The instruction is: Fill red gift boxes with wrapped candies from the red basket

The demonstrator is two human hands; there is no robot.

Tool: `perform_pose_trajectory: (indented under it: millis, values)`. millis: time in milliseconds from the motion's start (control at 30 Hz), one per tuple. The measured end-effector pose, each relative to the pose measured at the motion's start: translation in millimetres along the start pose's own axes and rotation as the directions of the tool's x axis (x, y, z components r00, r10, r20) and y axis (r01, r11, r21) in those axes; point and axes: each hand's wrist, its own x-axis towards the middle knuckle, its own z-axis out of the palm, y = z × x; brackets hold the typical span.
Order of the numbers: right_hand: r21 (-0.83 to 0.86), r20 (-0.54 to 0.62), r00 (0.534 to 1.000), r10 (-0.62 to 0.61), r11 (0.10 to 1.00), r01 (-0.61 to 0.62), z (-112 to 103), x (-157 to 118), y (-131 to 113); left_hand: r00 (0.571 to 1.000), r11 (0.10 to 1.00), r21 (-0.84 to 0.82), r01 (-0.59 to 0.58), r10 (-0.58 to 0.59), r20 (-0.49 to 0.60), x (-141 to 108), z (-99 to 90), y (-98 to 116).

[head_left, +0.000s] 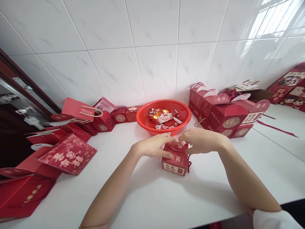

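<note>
A small red gift box (173, 162) with gold and white Chinese characters stands on the white table in front of me. My left hand (154, 145) grips its left side, thumb on the sloping top and fingers behind. My right hand (202, 140) has its bent fingers at the rounded top flap (177, 146), pinching the right edge. A dark red cord (189, 163) hangs down the box's right side. The fingertips at the back are partly hidden by the flap and the hands.
Just behind the box stands a red plastic basket (140, 122) with several wrapped candies (165, 119). Red boxes and bags (69, 154) crowd the left side. More stacked boxes (219, 111) stand at right, beside loose ribbon (278, 126). A tiled wall (157, 70) closes the back.
</note>
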Motion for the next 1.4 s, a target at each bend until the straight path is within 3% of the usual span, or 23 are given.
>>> perform_pose_trajectory:
  millis: [133, 233, 467, 733, 867, 1133, 1267, 1400]
  values:
    - [0.020, 0.071, 0.996, 0.058, 0.998, -0.059, -2, 2, 11, 0.997, 0.999, -0.046, 0.020, -0.017, 0.074, 5, -2.1, -7]
    - [0.072, 0.125, 0.992, -0.006, 0.997, -0.003, -3, 6, 18, 0.992, 0.996, -0.037, 0.078, -0.074, 0.103, 7, -4.1, -9]
    - [0.175, 0.200, 0.972, -0.125, 0.981, 0.090, 2, 21, 22, 0.960, 0.962, 0.010, 0.274, -0.274, 0.055, 0, -7.4, -7]
    - [0.352, 0.224, 0.933, -0.283, 0.916, 0.194, 13, 40, 38, 0.955, 0.957, 0.031, 0.287, -0.289, 0.072, 3, -7.4, -13]
    - [0.441, 0.204, 0.920, -0.336, 0.870, 0.220, 15, 43, 44, 0.941, 0.948, -0.030, 0.318, -0.312, 0.132, 3, -7.8, -13]
    - [0.588, 0.048, 0.968, -0.246, 0.790, 0.171, 7, 34, 45, 0.949, 0.949, -0.041, 0.314, -0.313, 0.036, -6, -7.4, -2]
    - [0.734, -0.049, 0.985, -0.166, 0.663, 0.148, 3, 33, 42, 0.965, 0.963, 0.091, 0.253, -0.244, -0.098, -12, -6.8, 7]
    - [0.843, -0.120, 0.992, -0.044, 0.523, 0.126, 2, 32, 40, 0.970, 0.963, 0.136, 0.231, -0.217, -0.107, -12, -4.4, 11]
